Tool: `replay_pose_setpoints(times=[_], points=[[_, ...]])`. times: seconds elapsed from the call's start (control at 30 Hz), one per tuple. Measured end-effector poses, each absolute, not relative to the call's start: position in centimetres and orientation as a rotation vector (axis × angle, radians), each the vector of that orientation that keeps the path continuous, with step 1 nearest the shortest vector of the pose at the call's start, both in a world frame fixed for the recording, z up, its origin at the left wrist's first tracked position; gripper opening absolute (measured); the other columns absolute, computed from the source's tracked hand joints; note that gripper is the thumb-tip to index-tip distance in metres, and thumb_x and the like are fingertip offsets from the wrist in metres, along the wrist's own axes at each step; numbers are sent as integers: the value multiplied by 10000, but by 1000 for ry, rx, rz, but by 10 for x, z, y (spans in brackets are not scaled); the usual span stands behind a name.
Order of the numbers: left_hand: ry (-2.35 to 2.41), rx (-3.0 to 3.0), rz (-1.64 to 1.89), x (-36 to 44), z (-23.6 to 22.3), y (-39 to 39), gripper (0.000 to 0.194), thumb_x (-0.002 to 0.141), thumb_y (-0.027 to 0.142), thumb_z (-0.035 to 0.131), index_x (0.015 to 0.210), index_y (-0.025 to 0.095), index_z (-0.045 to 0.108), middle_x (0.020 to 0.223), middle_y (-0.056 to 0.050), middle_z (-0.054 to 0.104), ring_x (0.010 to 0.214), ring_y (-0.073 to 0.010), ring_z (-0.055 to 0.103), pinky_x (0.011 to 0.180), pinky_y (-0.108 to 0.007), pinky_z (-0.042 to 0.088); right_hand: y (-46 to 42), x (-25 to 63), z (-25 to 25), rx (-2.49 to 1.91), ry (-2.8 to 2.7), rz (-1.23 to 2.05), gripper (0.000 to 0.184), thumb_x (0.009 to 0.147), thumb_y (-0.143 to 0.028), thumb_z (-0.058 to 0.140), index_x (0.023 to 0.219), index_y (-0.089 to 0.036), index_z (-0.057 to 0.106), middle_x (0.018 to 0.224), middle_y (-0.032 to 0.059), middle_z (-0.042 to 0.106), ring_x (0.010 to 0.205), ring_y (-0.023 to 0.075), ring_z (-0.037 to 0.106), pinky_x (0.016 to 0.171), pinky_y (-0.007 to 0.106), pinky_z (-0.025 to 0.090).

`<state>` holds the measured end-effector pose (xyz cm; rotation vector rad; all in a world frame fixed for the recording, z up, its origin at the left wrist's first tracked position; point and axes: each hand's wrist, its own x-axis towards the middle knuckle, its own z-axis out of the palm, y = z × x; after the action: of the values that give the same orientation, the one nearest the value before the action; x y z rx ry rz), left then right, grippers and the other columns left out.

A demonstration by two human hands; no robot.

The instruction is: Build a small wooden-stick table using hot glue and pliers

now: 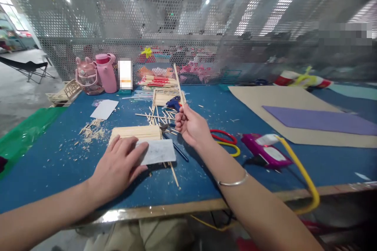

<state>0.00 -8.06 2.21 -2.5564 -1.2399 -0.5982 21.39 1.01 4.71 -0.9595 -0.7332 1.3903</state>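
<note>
Head view: R hand (193, 127) is raised over the middle of the surface (59, 137); thumb & forefinger pinch the lower end of a thin wooden stick (177, 82), other fingers curled in. Stick stands nr upright, top leaning slightly L; poss. a 2nd piece beside it, can't confirm. L hand (120, 160) lies at near L, fingers slightly spread over a panel of sticks (135, 132) and a pale strip (159, 152); can't tell if thumb grips strip or merely rests.

Far of panel: loose sticks (154, 116) & blue tool (174, 103). R side: purple device (275, 159) w/ yellow cord (306, 172).

Handling (est.): stick v. light, stiff, dry, not slippery, snaps if bent; hold nr lower end, light pinch. Panel prob. light, rigid, joints poss. weak; hold flat by edges. Strip appears thin; take by free R end.
</note>
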Motion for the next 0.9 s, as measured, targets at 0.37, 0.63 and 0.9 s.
replay_pose_setpoints(times=[0.37,0.63,0.9], points=[[-1432,-2298,-572,1,22,-17,370,881,388,387,1183,195,473,1142,-131,516,1028,-262,477,951,-484,312,13,218,39,-865,-779,1450,206,683,-313,700,718,-180,547,522,-90,445,430,22,379,424,142,335],[-1626,-2540,-224,18,22,-70,305,860,434,408,989,197,549,974,-87,576,854,-243,532,683,-355,416,-1,213,42,-834,-1156,1522,202,643,-253,697,696,-180,517,524,-66,514,451,42,427,436,168,339],[-1613,-2676,-96,8,19,-65,329,896,330,316,880,200,618,852,-76,587,776,-218,521,640,-343,393,-15,194,22,-1157,-1810,1312,88,762,-243,552,723,-167,568,642,19,649,562,123,591,495,229,435]])
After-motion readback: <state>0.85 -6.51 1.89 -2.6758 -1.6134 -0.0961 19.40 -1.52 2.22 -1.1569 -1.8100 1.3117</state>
